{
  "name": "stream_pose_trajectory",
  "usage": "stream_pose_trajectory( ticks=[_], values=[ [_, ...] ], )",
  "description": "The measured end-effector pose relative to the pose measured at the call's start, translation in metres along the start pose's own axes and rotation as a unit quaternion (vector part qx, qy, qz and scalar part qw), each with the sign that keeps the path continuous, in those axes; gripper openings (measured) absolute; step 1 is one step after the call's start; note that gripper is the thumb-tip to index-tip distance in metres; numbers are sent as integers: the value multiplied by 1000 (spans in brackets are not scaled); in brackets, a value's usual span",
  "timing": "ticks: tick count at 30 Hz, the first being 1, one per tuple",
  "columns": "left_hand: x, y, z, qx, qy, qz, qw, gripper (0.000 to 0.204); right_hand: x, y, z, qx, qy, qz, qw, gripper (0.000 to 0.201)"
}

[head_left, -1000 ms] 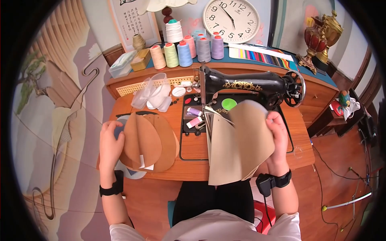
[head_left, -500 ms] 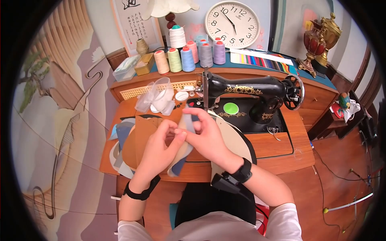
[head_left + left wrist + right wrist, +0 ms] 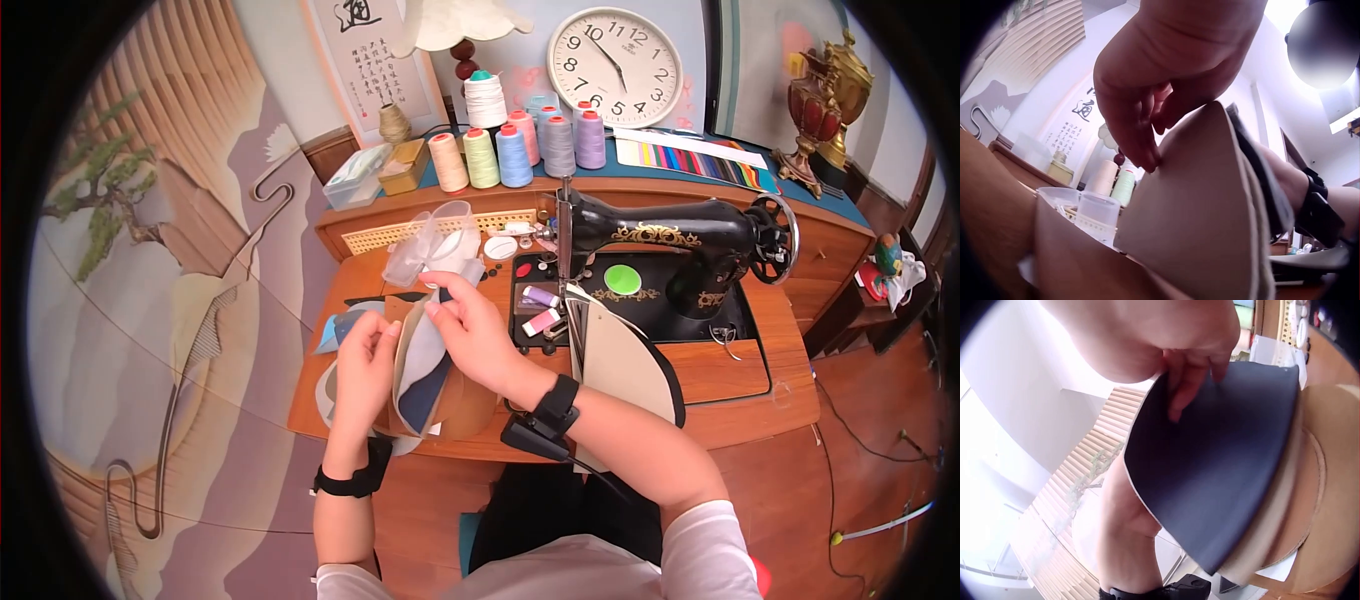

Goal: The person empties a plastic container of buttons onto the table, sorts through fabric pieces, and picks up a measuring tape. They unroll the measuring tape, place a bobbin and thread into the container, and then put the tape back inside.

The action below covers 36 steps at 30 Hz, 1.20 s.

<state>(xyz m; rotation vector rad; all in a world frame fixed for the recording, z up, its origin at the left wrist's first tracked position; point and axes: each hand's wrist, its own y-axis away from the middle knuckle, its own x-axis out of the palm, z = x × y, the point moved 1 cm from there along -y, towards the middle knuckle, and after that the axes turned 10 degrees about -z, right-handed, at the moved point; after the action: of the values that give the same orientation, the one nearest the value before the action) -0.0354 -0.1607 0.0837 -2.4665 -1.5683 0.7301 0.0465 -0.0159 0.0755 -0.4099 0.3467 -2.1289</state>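
Both my hands hold a small stack of curved leather pieces above the left part of the table. My left hand (image 3: pixel 365 372) pinches the edge of a beige leather piece (image 3: pixel 1194 206). With thumb and fingers, my right hand (image 3: pixel 475 335) pinches a navy leather piece (image 3: pixel 1229 450) by its upper edge. In the head view the pieces stand upright and spread apart, with a pale grey face between the hands. Below them lie brown leather pieces (image 3: pixel 468 408). Farther right, a pile of cream leather pieces (image 3: pixel 625 365) rests in front of the sewing machine (image 3: pixel 660 228).
A clear plastic box (image 3: pixel 432 245) and small buttons lie behind the hands. Near the needle are two small thread spools (image 3: pixel 540 321) and a green disc (image 3: pixel 622 280). Large thread cones (image 3: pixel 515 157) line the back shelf, below a wall clock (image 3: pixel 615 68).
My right hand has moved left from the cream pile to meet my left hand. The pieces between them have been turned upright and parted. The head view has shifted slightly.
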Motion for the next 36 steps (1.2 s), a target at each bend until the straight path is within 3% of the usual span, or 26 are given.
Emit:
stream_pose_trajectory(
  ticks=[1, 6, 8, 9, 12, 14, 15, 17, 18, 21, 23, 27, 31, 33, 35, 36],
  values=[
    [-3, -2, 1, -17, 49, -20, 998, 18, 1, -4, -9, 5, -8, 1, 1000, 30],
    [-22, -8, 3, -20, 15, -94, 995, 16, 9, -10, -29, 24, -87, 19, 996, 31],
    [-25, -8, 11, 111, -55, -122, 985, 16, 14, -11, -35, 26, -124, 25, 992, 31],
    [-25, -8, 9, 112, -55, -121, 985, 16, 16, -11, -30, 27, -128, 41, 991, 32],
    [-23, -2, 3, 56, -93, -87, 990, 14, 28, -15, -30, 8, -137, 52, 989, 33],
    [-23, -2, 3, -10, 28, -28, 999, 15, 31, -15, -27, -42, -118, 60, 990, 35],
    [-25, -2, 5, -9, 28, -27, 999, 15, 30, -14, -22, -43, -119, 59, 990, 35],
    [-29, -1, 9, -27, 53, 29, 998, 22, 27, -10, -12, -84, 34, 86, 992, 38],
    [-25, 1, 5, -27, 52, 30, 998, 22, 28, -10, -13, -84, 33, 86, 992, 38],
    [-11, 5, -9, -3, 57, 59, 997, 36, 31, -11, -16, -71, -24, 74, 994, 40],
    [-12, 4, -9, 0, 53, 52, 997, 36, 30, -15, -18, -17, -88, 91, 992, 43],
    [-15, 3, -11, -6, 78, 37, 996, 37, 30, -20, -27, -19, -153, 96, 983, 45],
    [-12, 7, -13, -5, 77, 53, 996, 41, 23, -19, -21, 33, -229, 97, 968, 47],
    [-9, 8, -16, -77, 181, 67, 978, 42, 22, -19, -16, 44, -235, 106, 965, 47],
    [-8, 10, -9, -75, 140, 75, 984, 43, 24, -25, -7, 137, -386, 31, 912, 44],
    [-7, 10, -4, -72, 98, 84, 989, 44, 26, -27, -2, 138, -386, 31, 911, 44]
  ],
)
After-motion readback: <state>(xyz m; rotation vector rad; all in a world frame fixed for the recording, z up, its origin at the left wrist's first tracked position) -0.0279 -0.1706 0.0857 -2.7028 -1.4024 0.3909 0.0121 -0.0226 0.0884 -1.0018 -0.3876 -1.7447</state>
